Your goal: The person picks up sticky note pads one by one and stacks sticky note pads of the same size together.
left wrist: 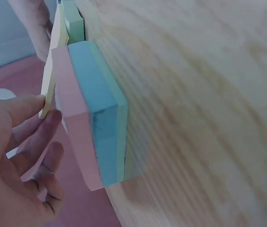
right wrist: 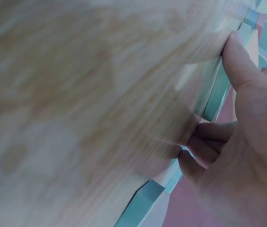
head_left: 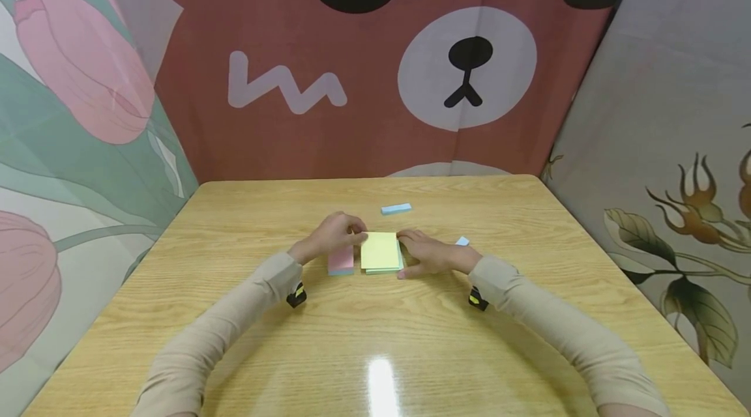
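Observation:
My left hand (head_left: 339, 231) pinches the left edge of a yellow sticky note pad (head_left: 379, 250) between thumb and fingers. In the left wrist view that yellow pad (left wrist: 48, 85) is tilted, its held edge over a stack of pads. This stack has a pink pad (head_left: 340, 257) on top, with a blue pad (left wrist: 106, 137) and a thin green layer under it. A mint-green pad (head_left: 401, 262) lies mostly hidden below the yellow one. My right hand (head_left: 431, 253) rests at its right side, thumb against the green pad's side (right wrist: 216, 97), fingertips by the far corner.
A narrow light-blue pad (head_left: 396, 208) lies farther back on the wooden table (head_left: 252, 208). Another small blue pad (head_left: 462, 241) shows partly behind my right wrist. Printed cloth hangs behind the table and along both sides.

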`<state>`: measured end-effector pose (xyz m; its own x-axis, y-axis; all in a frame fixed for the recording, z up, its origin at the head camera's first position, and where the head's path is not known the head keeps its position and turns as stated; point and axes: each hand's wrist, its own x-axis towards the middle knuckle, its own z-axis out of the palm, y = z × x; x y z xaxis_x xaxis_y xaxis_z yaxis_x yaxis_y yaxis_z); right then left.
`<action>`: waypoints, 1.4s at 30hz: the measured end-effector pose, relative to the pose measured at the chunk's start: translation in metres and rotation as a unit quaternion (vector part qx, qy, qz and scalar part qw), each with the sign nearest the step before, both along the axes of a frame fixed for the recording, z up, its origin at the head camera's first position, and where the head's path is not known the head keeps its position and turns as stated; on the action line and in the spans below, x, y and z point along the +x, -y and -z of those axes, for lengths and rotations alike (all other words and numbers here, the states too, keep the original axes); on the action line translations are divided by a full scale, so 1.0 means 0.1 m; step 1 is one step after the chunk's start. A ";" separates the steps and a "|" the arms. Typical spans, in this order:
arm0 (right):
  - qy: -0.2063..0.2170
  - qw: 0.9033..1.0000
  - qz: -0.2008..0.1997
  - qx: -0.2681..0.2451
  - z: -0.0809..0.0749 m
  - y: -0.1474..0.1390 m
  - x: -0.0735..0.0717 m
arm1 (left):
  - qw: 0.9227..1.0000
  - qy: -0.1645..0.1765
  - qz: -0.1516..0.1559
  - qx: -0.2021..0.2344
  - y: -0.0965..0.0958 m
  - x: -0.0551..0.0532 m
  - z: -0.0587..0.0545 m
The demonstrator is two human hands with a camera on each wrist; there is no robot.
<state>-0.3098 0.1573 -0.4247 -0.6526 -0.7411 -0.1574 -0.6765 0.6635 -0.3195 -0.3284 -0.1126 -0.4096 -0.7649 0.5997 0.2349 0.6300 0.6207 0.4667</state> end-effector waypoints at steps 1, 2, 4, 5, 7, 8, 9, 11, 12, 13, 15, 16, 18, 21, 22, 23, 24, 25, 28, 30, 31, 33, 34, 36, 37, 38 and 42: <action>-0.001 1.000 -0.002 -0.001 0.00 0.00 0.00 | 1.000 -0.008 -0.005 -0.011 0.00 0.00 0.01; -0.001 1.000 -0.002 -0.002 0.01 0.00 0.00 | 1.000 -0.016 -0.011 -0.021 0.00 0.00 0.01; -0.001 1.000 -0.003 -0.002 0.00 0.00 0.00 | 0.999 -0.025 -0.025 -0.038 0.00 0.01 0.02; -0.003 1.000 -0.004 -0.002 0.00 0.00 0.00 | 0.998 -0.026 -0.029 -0.043 0.00 0.01 0.02; -0.003 1.000 -0.005 -0.005 0.00 0.00 0.00 | 0.998 -0.027 -0.033 -0.048 -0.01 0.02 0.03; -0.004 1.000 -0.004 -0.006 -0.01 0.00 0.00 | 0.998 -0.025 -0.034 -0.049 -0.01 0.02 0.02; -0.004 1.000 -0.004 -0.007 -0.01 0.00 0.00 | 0.998 -0.023 -0.034 -0.050 -0.01 0.02 0.02; -0.005 1.000 -0.003 -0.007 -0.01 0.01 0.00 | 0.998 -0.024 -0.033 -0.054 -0.02 0.02 0.03; -0.004 1.000 -0.001 -0.007 -0.02 0.01 0.00 | 0.998 -0.025 -0.032 -0.056 -0.03 0.02 0.03; -0.004 1.000 0.001 -0.007 -0.02 0.01 0.00 | 0.997 -0.025 -0.031 -0.061 -0.04 0.02 0.03; -0.002 1.000 0.002 -0.007 -0.02 0.01 0.01 | 0.997 -0.027 -0.031 -0.071 -0.05 0.02 0.04; 0.001 1.000 0.004 -0.008 -0.02 0.01 0.01 | 0.996 -0.028 -0.031 -0.074 -0.06 0.02 0.04; 0.005 1.000 0.007 -0.009 -0.02 0.00 0.01 | 0.996 -0.025 -0.031 -0.080 -0.07 0.03 0.04; 0.012 1.000 0.012 -0.004 -0.01 0.00 0.02 | 0.996 -0.022 -0.034 -0.084 -0.09 0.04 0.05; 0.014 1.000 0.014 -0.002 -0.01 0.00 0.02 | 0.996 -0.021 -0.034 -0.085 -0.10 0.04 0.05; 0.013 1.000 0.013 -0.004 -0.01 0.00 0.02 | 0.995 -0.021 -0.035 -0.086 -0.10 0.04 0.06; 0.014 1.000 0.014 -0.001 -0.01 0.00 0.02 | 0.995 -0.022 -0.035 -0.086 -0.10 0.04 0.06; 0.014 1.000 0.014 0.001 -0.01 0.01 0.02 | 0.995 -0.024 -0.034 -0.088 -0.10 0.03 0.07; 0.011 1.000 0.011 -0.001 -0.01 0.00 0.01 | 0.994 -0.028 -0.037 -0.094 -0.10 0.02 0.09; 0.009 1.000 0.010 0.001 -0.01 0.00 0.01 | 0.994 -0.030 -0.038 -0.099 -0.10 0.01 0.10; 0.009 1.000 0.010 0.000 -0.01 0.00 0.02 | 0.994 -0.031 -0.039 -0.102 -0.10 0.01 0.11; 0.010 1.000 0.008 -0.004 -0.01 0.00 0.02 | 0.993 -0.031 -0.039 -0.105 -0.11 0.00 0.11; 0.011 1.000 0.008 -0.006 -0.01 -0.01 0.02 | 0.993 -0.032 -0.037 -0.105 -0.11 0.00 0.11; 0.013 1.000 0.008 -0.009 -0.01 -0.01 0.02 | 0.993 -0.033 -0.032 -0.105 -0.12 0.01 0.10; 0.014 1.000 0.007 -0.011 -0.01 -0.01 0.02 | 0.993 -0.035 -0.030 -0.107 -0.13 0.01 0.10; 0.014 1.000 0.008 -0.012 -0.01 -0.02 0.02 | 0.993 -0.036 -0.027 -0.108 -0.13 0.02 0.09; 0.017 1.000 0.010 -0.011 -0.01 -0.01 0.02 | 0.993 -0.039 -0.018 -0.111 -0.13 0.02 0.09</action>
<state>-0.3079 0.1585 -0.4240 -0.6625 -0.7311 -0.1631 -0.6515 0.6699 -0.3562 -0.3261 -0.0994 -0.4186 -0.7721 0.6151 0.1597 0.6336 0.7259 0.2675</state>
